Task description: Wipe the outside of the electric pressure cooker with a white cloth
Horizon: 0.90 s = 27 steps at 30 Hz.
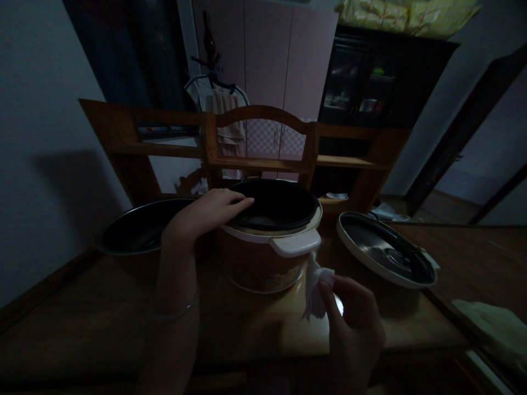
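The right hand (356, 323) lies nearest the camera, low and right of centre. Its thumb and fingertips are pinched on a crumpled white tissue (315, 291), which stands up from the grip. The top of the tissue is just below the white side handle (297, 243) of the rice cooker (263, 263); in the dim light it cannot be told whether the two touch.

The left forearm rises from the lower edge and carries a thin bangle (175, 314) at the wrist. The left hand (206, 214) rests palm down on the near left rim of the rice cooker. Its fingers are extended and held together, with the tips lying across the rim towards the dark inner pot (275, 206). They clamp nothing.

The rice cooker stands uncovered on the wooden table (247, 329), at mid-frame, between the two hands. Its body is orange-brown with a pale rim.

A round metal lid (385, 249) lies tilted on the table to the right of the cooker, apart from it, with its underside facing up. A wide dark pan (140, 227) sits to the left, behind the left wrist. A pale green cloth (494, 323) lies at the far right edge.

A wooden shelf unit (259, 137) stands behind the cooker. Further back are a pink wardrobe (280, 66) and a dark glass-fronted cabinet (370, 82) with a yellow bundle (407, 13) on top.
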{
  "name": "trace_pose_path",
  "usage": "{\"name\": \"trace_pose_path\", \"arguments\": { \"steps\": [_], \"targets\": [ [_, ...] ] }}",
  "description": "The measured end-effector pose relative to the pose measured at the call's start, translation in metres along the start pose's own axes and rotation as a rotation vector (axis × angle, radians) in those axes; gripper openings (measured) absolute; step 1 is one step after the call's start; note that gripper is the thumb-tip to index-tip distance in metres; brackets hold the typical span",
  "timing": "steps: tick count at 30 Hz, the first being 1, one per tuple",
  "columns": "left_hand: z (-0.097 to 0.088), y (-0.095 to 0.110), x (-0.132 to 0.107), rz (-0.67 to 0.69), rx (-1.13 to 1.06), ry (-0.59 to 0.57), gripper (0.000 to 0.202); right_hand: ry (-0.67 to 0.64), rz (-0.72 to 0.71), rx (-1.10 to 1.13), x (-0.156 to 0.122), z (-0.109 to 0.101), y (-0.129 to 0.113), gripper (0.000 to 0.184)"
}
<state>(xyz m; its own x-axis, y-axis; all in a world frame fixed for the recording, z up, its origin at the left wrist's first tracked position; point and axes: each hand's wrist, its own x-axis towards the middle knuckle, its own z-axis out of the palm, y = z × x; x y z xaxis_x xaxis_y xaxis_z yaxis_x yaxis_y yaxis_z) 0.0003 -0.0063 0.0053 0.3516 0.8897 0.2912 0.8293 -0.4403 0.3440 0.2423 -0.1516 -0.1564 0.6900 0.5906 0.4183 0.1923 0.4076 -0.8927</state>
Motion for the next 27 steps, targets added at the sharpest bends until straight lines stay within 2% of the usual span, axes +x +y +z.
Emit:
{"name": "trace_pose_path", "arguments": {
  "steps": [3,5,8,10,12,14,20,24,27],
  "targets": [
    [0.000,-0.002,0.001,0.015,-0.013,-0.006,0.053,0.052,-0.115,-0.174,-0.006,-0.001,-0.008,0.041],
    [0.001,-0.002,0.001,0.020,-0.015,-0.006,0.053,-0.006,-0.191,-0.259,-0.007,-0.003,-0.011,0.043],
    [0.001,-0.001,0.000,0.026,-0.011,-0.006,0.053,-0.151,-0.329,-0.220,-0.007,-0.008,-0.010,0.027],
    [0.000,-0.001,0.000,0.044,-0.010,0.000,0.051,-0.194,-0.360,-0.154,-0.006,-0.011,-0.010,0.017],
    [0.000,-0.001,-0.001,0.050,-0.010,0.005,0.051,-0.207,-0.291,-0.089,-0.005,-0.011,-0.012,0.013],
    [0.000,-0.001,0.000,0.044,-0.012,0.001,0.052,-0.205,-0.159,-0.032,-0.005,-0.010,-0.018,0.011],
    [0.001,-0.002,0.000,0.032,-0.001,-0.003,0.051,-0.114,0.286,0.060,-0.001,-0.003,-0.033,0.034],
    [-0.001,0.002,0.000,0.024,-0.011,0.007,0.048,-0.156,0.391,0.146,0.005,-0.006,-0.024,0.039],
    [-0.008,0.016,-0.006,0.037,-0.097,0.160,0.046,-0.231,0.463,0.194,0.010,-0.009,-0.017,0.041]
  ]
}}
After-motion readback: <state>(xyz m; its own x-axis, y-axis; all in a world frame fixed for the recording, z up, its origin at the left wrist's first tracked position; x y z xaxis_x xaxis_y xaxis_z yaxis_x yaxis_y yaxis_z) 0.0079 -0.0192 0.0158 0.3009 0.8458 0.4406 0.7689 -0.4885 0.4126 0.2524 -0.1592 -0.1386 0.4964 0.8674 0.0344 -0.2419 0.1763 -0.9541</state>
